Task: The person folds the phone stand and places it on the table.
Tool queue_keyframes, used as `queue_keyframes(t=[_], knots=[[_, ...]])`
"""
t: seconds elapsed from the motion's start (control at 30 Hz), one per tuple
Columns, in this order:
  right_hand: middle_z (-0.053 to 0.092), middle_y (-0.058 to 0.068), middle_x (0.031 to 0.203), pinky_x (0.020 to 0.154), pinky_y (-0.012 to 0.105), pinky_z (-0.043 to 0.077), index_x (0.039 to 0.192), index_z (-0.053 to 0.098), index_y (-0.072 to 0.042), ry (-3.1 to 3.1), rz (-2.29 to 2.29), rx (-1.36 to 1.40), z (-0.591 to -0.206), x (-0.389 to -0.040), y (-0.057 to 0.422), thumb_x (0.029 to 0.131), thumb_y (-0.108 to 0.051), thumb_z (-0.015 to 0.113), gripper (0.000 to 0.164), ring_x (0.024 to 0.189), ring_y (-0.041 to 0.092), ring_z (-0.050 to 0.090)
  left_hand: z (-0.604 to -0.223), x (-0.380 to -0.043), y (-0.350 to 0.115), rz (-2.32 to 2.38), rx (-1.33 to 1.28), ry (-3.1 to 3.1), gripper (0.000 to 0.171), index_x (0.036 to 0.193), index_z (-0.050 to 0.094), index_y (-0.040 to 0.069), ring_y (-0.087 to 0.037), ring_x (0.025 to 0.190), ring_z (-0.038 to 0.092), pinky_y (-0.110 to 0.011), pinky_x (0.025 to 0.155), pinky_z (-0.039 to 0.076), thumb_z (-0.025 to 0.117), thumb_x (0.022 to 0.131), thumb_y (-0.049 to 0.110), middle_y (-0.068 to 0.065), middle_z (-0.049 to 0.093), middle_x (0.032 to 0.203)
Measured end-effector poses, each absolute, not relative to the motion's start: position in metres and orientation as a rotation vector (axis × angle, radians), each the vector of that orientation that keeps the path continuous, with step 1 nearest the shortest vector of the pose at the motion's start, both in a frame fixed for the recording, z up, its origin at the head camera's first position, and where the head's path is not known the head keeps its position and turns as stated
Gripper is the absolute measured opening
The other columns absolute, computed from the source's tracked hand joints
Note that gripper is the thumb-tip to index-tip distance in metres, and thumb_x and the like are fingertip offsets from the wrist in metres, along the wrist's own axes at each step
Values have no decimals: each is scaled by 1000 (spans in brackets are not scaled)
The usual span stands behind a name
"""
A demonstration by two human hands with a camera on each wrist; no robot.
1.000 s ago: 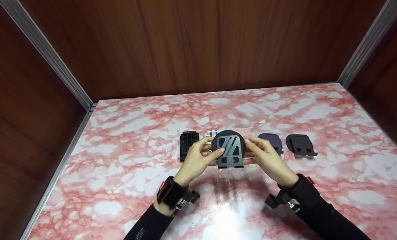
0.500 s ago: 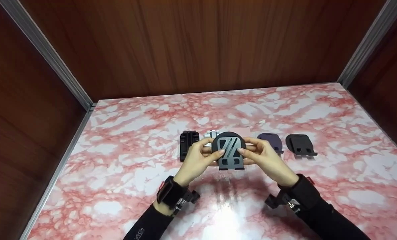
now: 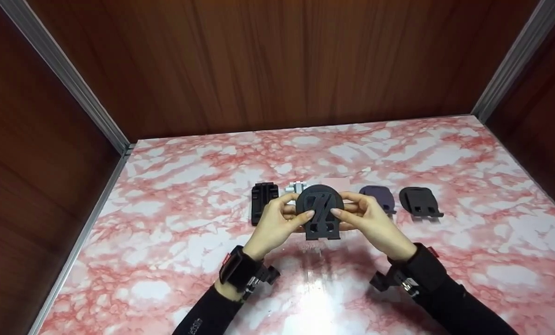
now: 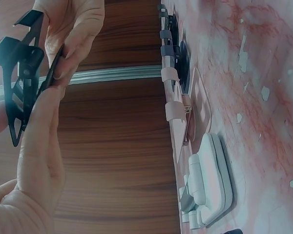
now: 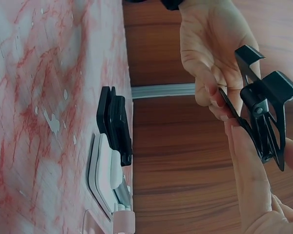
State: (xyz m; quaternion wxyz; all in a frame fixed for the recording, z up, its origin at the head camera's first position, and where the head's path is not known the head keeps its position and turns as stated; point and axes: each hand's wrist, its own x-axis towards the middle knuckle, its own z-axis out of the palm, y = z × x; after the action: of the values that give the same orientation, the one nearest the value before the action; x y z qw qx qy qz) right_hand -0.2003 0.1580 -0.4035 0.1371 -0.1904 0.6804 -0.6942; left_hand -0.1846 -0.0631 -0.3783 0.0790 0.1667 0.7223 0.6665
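Note:
A black folding phone stand [image 3: 323, 201] with a round base and a cut-out plate is held up above the table in the head view. My left hand [image 3: 277, 225] grips its left side, thumb on the front plate and fingers behind. My right hand [image 3: 375, 225] pinches the right side the same way. From the left wrist the stand [image 4: 25, 73] shows edge-on, its plate partly unfolded from the base and its lower lips jutting out. The right wrist view shows the stand's hinge [image 5: 258, 108] between plate and base. Fingers hide part of the base.
Behind the hands a row of folded stands lies on the marbled table [image 3: 165, 232]: black [image 3: 263, 197], white [image 4: 212, 180], pink [image 4: 200, 102], dark purple [image 3: 379, 197] and black [image 3: 419, 202]. Wood-grain panels [image 3: 277, 70] wall the table in.
The right thumb has moved from the stand's edge onto its front plate. The stand has tilted and dropped slightly, its face turning from shiny grey to dark. The left hand keeps its grip.

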Motion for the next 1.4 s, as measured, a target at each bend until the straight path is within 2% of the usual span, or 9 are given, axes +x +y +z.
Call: queue_keyframes(t=[0.23, 0.43, 0.67, 0.77, 0.9, 1.0, 1.13, 1.23, 1.4], knots=[[71, 7, 103, 74, 37, 58, 126, 48, 5, 1997, -2005, -532, -404, -200, 157, 89, -14, 61, 44, 88, 19, 69, -377, -184, -62, 1940, 541, 2256, 28, 110, 58, -4, -19, 73, 69, -33, 66, 59, 64, 85, 8, -24, 69, 93], [71, 6, 102, 74, 35, 58, 125, 48, 4, 2018, -1991, -511, -404, -200, 158, 88, -15, 62, 44, 87, 18, 69, -377, -183, -61, 1916, 568, 2305, 26, 106, 58, -5, -24, 71, 69, -34, 64, 58, 65, 85, 8, -23, 70, 91], [70, 8, 105, 76, 35, 57, 125, 48, 4, 2022, -1964, -532, -403, -200, 159, 89, -16, 61, 43, 89, 19, 68, -377, -184, -62, 1910, 574, 2299, 27, 108, 58, -4, -22, 72, 70, -29, 63, 58, 65, 85, 9, -23, 70, 92], [68, 12, 107, 76, 35, 57, 124, 48, 3, 2061, -1933, -551, -400, -200, 160, 89, -17, 61, 42, 89, 18, 68, -376, -185, -63, 1947, 552, 2223, 28, 110, 57, -5, -20, 73, 70, -31, 65, 59, 64, 85, 7, -25, 69, 94], [66, 14, 110, 80, 30, 56, 124, 52, -3, 2318, -1779, -661, -396, -198, 160, 89, -22, 61, 41, 93, 15, 67, -385, -192, -66, 1981, 536, 2144, 29, 112, 56, -4, -19, 74, 70, -35, 66, 59, 63, 86, 8, -26, 68, 96], [65, 9, 115, 85, 30, 55, 124, 56, -9, 2590, -1614, -787, -393, -197, 160, 92, -25, 56, 36, 99, 15, 65, -392, -197, -70, 1990, 528, 2131, 32, 116, 55, -2, -18, 74, 70, -36, 66, 59, 63, 87, 10, -25, 68, 97], [57, 6, 130, 101, 42, 44, 131, 52, -14, 2895, -1354, -911, -391, -195, 161, 96, -23, 50, 36, 121, 22, 52, -393, -198, -77, 2038, 501, 2114, 34, 116, 55, -1, -17, 73, 70, -37, 66, 59, 65, 86, 12, -24, 68, 97], [45, 9, 141, 110, 53, 29, 138, 43, -15, 3067, -1110, -919, -392, -195, 163, 95, -23, 50, 44, 136, 29, 32, -394, -198, -84, 2080, 484, 2105, 33, 113, 55, -2, -18, 73, 70, -39, 67, 59, 66, 85, 12, -24, 68, 96], [25, 15, 152, 113, 59, 12, 147, 25, -16, 3199, -752, -869, -397, -197, 165, 95, -27, 50, 59, 143, 34, 13, -394, -200, -99, 2116, 433, 2113, 34, 112, 56, -2, -19, 74, 70, -40, 69, 58, 67, 84, 14, -20, 69, 93]])
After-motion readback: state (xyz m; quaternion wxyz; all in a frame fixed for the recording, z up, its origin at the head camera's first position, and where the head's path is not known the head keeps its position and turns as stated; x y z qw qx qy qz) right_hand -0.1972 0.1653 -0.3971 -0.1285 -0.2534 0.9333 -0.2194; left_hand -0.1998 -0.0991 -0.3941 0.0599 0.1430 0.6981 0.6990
